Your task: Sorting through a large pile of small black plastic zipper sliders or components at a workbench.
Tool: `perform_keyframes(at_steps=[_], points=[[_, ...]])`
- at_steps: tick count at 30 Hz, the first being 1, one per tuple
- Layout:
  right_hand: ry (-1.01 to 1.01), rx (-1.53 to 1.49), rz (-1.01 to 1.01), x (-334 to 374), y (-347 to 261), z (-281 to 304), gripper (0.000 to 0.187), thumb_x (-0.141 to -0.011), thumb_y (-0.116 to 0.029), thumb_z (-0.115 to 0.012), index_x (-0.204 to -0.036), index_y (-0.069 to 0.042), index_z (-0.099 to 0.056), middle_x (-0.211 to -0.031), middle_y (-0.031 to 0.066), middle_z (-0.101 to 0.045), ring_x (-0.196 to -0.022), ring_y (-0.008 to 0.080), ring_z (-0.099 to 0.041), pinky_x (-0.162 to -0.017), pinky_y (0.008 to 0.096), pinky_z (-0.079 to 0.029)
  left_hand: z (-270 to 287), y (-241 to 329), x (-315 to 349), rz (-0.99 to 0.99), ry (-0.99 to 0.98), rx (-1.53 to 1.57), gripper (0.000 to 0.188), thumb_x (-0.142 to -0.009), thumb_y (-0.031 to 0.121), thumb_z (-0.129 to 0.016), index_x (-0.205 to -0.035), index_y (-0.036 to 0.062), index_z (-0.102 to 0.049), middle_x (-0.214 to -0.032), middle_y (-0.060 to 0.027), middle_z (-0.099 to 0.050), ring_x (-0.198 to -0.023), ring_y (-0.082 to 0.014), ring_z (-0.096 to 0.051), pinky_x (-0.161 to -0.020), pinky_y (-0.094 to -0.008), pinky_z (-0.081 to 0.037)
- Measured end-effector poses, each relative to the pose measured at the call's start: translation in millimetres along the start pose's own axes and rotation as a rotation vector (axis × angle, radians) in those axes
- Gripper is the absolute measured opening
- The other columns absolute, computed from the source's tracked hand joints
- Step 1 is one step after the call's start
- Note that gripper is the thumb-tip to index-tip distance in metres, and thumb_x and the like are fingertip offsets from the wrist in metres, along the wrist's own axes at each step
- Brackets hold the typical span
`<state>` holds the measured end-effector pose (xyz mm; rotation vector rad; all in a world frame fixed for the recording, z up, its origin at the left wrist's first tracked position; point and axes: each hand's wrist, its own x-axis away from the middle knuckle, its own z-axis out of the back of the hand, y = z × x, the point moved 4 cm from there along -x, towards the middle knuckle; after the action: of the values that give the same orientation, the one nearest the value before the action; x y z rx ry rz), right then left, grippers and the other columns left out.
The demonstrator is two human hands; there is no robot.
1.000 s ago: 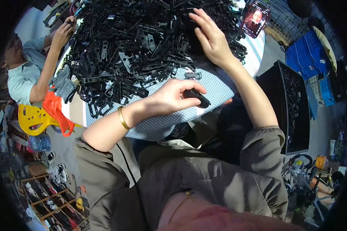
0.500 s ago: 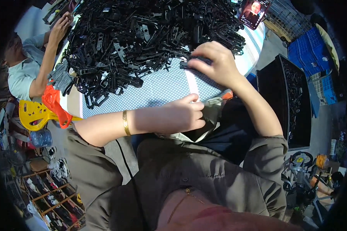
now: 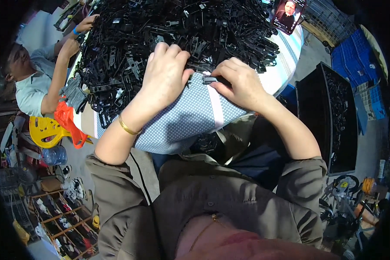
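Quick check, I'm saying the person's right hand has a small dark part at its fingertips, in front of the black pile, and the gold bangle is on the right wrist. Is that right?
Not quite: the head view shows the gold bangle on the left wrist. The right hand does have a small dark part at its fingertips, in front of the black pile.

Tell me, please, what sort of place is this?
It is probably a small home workshop, though I cannot be certain. A large heap of small black parts covers much of a cloth-covered table, a dark container holds more, and a shoe rack stands nearby.
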<state>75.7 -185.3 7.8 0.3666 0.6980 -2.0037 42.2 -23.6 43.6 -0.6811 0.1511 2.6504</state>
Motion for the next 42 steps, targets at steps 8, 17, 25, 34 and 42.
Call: perform_keyframes(at_steps=[8,17,25,34,42], points=[[0.211,-0.073,0.188,-1,-2,5,0.016,-0.070,-0.002,-0.066,-0.085,-0.003,-0.061,-0.083,0.0077,-0.063,-0.082,0.0260,-0.061,-0.077,0.0358,-0.045,-2,1,0,0.007,0.110,-0.011,0.022,-0.066,0.013,-0.069,-0.081,0.0049,-0.055,-0.087,-0.0071,-0.051,-0.088,-0.0252,-0.047,-0.074,-0.0360,-0.038],[0.206,-0.646,-0.218,-11,-2,18,0.022,-0.074,0.001,-0.066,-0.096,0.002,-0.064,-0.090,0.0095,-0.062,-0.084,0.0154,-0.060,-0.074,0.0242,-0.048,12,-12,9,0.412,0.146,0.850,0.023,-0.082,0.008,-0.061,-0.102,-0.0019,-0.058,-0.078,-0.0064,-0.060,-0.059,-0.0081,-0.055,-0.050,-0.0184,-0.044],[0.171,-0.387,-0.112,-15,-19,23,0.029,-0.074,0.000,-0.067,-0.102,-0.001,-0.063,-0.082,0.0081,-0.060,-0.072,0.0141,-0.058,-0.063,0.0231,-0.047,-14,-9,20,0.735,-0.338,1.862,0.034,-0.092,0.018,-0.048,-0.117,-0.0047,-0.050,-0.080,-0.0112,-0.063,-0.065,-0.0127,-0.063,-0.058,-0.0181,-0.050],[0.224,-0.172,-0.023,-15,-26,30,0.027,-0.072,0.000,-0.067,-0.099,-0.002,-0.063,-0.073,0.0079,-0.056,-0.062,0.0171,-0.054,-0.053,0.0260,-0.043,-21,-6,22,0.752,-0.232,1.831,0.038,-0.094,0.017,-0.044,-0.123,-0.0066,-0.042,-0.106,-0.0199,-0.059,-0.096,-0.0214,-0.062,-0.085,-0.0263,-0.051],[0.275,-0.037,0.062,-13,-31,18,0.031,-0.068,0.000,-0.070,-0.098,-0.003,-0.063,-0.069,0.0080,-0.053,-0.057,0.0197,-0.052,-0.049,0.0288,-0.042,-29,-2,26,0.787,-0.269,1.825,0.037,-0.096,0.018,-0.039,-0.123,-0.0061,-0.041,-0.105,-0.0187,-0.059,-0.093,-0.0209,-0.063,-0.084,-0.0272,-0.052]])
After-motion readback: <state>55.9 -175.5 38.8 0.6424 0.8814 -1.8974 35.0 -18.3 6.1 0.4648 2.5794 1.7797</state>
